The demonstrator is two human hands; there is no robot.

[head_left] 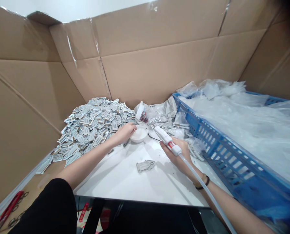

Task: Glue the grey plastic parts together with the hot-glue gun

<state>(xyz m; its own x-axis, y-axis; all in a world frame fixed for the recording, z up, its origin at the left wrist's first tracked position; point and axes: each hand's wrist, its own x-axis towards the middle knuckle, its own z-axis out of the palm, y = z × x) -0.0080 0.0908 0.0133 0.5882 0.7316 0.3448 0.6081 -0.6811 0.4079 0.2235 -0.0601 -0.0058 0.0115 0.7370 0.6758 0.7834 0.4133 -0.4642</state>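
My left hand [125,133] reaches to the left rim of a small white bowl [138,136]. Its fingers are pinched together; whether they hold something small or the rim, I cannot tell. In my right hand [180,152] is a white pen-shaped tool [168,141] with a red part, tip pointing up and left toward the bowl. A long translucent tube [203,183] runs from its rear over my forearm. One flat grey bookmark-shaped piece [145,165] lies alone on the white table [125,183], between my hands.
A big heap of similar grey pieces [93,120] lies at the left. Crumpled plastic and printed paper [165,109] sit behind the bowl. A blue crate [215,149] full of clear plastic bags [257,123] stands right. Cardboard walls [159,58] enclose the table. Red-handled scissors [10,204] lie lower left.
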